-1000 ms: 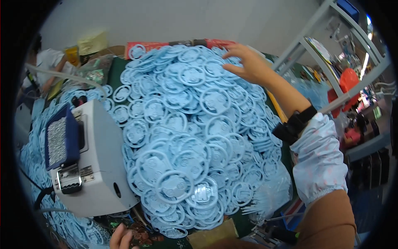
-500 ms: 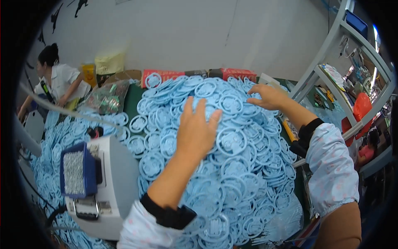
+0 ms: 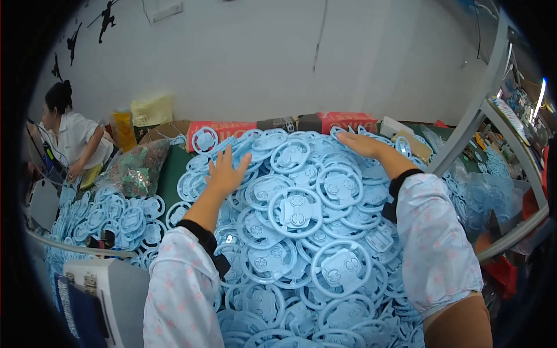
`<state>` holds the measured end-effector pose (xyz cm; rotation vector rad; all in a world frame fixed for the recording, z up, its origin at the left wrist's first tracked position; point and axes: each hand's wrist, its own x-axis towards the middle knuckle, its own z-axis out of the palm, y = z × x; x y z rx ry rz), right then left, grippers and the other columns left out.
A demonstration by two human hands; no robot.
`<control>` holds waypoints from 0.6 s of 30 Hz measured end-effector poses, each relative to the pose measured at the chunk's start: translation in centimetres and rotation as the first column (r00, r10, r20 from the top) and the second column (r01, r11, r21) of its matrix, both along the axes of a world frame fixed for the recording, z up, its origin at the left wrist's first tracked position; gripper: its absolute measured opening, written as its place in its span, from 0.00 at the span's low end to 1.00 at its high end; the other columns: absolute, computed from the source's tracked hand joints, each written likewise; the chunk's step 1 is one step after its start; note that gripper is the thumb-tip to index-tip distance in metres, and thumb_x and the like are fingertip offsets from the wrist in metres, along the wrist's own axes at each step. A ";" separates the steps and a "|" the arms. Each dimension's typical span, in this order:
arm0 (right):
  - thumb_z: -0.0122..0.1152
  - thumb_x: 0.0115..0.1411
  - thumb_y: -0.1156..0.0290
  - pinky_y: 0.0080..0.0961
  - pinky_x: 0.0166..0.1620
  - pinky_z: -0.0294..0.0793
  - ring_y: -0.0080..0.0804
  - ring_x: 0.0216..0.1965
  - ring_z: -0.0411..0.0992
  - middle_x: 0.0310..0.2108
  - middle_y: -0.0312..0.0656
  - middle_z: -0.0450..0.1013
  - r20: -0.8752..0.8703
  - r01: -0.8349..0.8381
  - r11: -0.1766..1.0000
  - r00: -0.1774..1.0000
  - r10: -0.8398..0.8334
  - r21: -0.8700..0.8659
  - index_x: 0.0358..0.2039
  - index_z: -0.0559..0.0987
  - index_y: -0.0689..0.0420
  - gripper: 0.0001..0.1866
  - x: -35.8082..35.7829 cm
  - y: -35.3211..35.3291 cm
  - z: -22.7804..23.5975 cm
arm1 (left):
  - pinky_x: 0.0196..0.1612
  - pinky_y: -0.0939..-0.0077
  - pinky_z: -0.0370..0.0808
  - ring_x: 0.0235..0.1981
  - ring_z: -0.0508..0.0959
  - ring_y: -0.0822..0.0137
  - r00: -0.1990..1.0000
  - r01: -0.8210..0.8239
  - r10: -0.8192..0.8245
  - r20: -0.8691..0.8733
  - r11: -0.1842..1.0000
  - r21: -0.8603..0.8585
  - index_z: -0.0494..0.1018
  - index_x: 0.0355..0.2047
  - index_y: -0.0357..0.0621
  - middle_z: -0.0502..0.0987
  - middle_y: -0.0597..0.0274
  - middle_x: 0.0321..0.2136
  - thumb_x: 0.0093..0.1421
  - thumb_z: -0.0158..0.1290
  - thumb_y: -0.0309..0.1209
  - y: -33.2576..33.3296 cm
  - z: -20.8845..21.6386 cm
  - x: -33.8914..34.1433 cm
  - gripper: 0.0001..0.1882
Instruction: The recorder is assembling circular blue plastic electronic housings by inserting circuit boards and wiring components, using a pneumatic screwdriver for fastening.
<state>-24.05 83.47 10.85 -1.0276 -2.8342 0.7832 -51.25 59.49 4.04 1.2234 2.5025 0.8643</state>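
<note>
A big heap of light blue plastic parts (image 3: 295, 211), ring-shaped like small toy steering wheels with a panel across the middle, fills the table in front of me. Over the heap's left side, my left hand (image 3: 226, 174) is spread, fingers pointing away from me and nothing in them. At the far right of the heap, my right hand (image 3: 366, 145) lies stretched out flat, its fingertips by the topmost parts. Whether that hand presses on them I cannot tell. Both forearms wear pale patterned sleeves with black cuffs.
At lower left stands a grey-white machine (image 3: 119, 284) with a blue bin (image 3: 81, 310). A clear bag (image 3: 138, 168) lies beyond more blue parts. A co-worker (image 3: 75, 133) sits at far left. Red boxes (image 3: 223, 129) back the heap; a grey metal frame (image 3: 461, 139) rises at right.
My left hand has moved left and away from the heap's middle. My right hand stays over the far right, fingers now straighter. The whole view has shifted, so the machine sits lower.
</note>
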 end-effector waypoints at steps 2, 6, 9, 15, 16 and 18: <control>0.35 0.55 0.32 0.32 0.64 0.43 0.41 0.65 0.45 0.63 0.48 0.49 0.088 -0.040 0.994 0.995 0.049 -0.100 0.62 0.55 0.54 0.45 -0.4 1.5 -1.3 | 0.62 0.53 0.46 0.63 0.46 0.41 0.984 0.082 -0.090 0.151 0.995 0.058 0.49 0.62 0.45 0.44 0.40 0.62 0.51 0.41 0.67 3.3 -0.6 0.1 0.49; 0.38 0.50 0.28 0.33 0.64 0.43 0.42 0.65 0.44 0.63 0.50 0.47 0.225 0.018 0.970 0.974 0.038 -0.242 0.64 0.50 0.53 0.50 -2.2 0.1 -4.1 | 0.61 0.56 0.51 0.63 0.50 0.48 0.859 0.248 -0.219 0.462 0.969 -0.002 0.52 0.62 0.44 0.50 0.39 0.61 0.49 0.46 0.65 2.7 -1.0 2.8 0.49; 0.41 0.47 0.26 0.37 0.62 0.48 0.46 0.63 0.49 0.62 0.51 0.52 0.130 -0.003 0.917 0.990 0.060 -0.399 0.63 0.53 0.52 0.52 1.2 0.6 -4.6 | 0.61 0.62 0.54 0.62 0.55 0.51 0.714 0.403 -0.373 0.593 0.911 0.087 0.52 0.61 0.41 0.55 0.39 0.58 0.48 0.48 0.65 2.5 -0.2 5.8 0.50; 0.43 0.42 0.23 0.44 0.63 0.43 0.56 0.63 0.45 0.60 0.55 0.53 0.353 0.041 0.989 0.936 0.012 -0.143 0.61 0.58 0.49 0.53 4.4 -5.4 -3.0 | 0.61 0.67 0.53 0.61 0.56 0.49 0.801 0.397 -0.374 0.468 0.916 0.052 0.57 0.59 0.38 0.56 0.38 0.58 0.47 0.48 0.65 -0.3 -2.5 7.1 0.49; 0.43 0.42 0.23 0.45 0.63 0.41 0.58 0.63 0.43 0.61 0.53 0.53 0.342 -0.026 0.988 0.936 0.078 -0.153 0.61 0.59 0.48 0.53 4.9 -5.6 -4.2 | 0.61 0.66 0.52 0.60 0.56 0.48 0.797 0.428 -0.409 0.445 0.902 0.063 0.57 0.59 0.40 0.56 0.38 0.58 0.47 0.48 0.65 -0.8 -3.3 7.4 0.49; 0.42 0.43 0.24 0.45 0.64 0.38 0.60 0.63 0.42 0.62 0.48 0.53 0.348 -0.078 0.984 0.929 0.129 -0.158 0.60 0.60 0.48 0.51 6.7 -7.0 -3.4 | 0.62 0.66 0.51 0.60 0.56 0.47 0.786 0.471 -0.468 0.404 0.877 0.098 0.57 0.59 0.41 0.56 0.38 0.58 0.47 0.48 0.65 -1.8 -2.6 8.9 0.49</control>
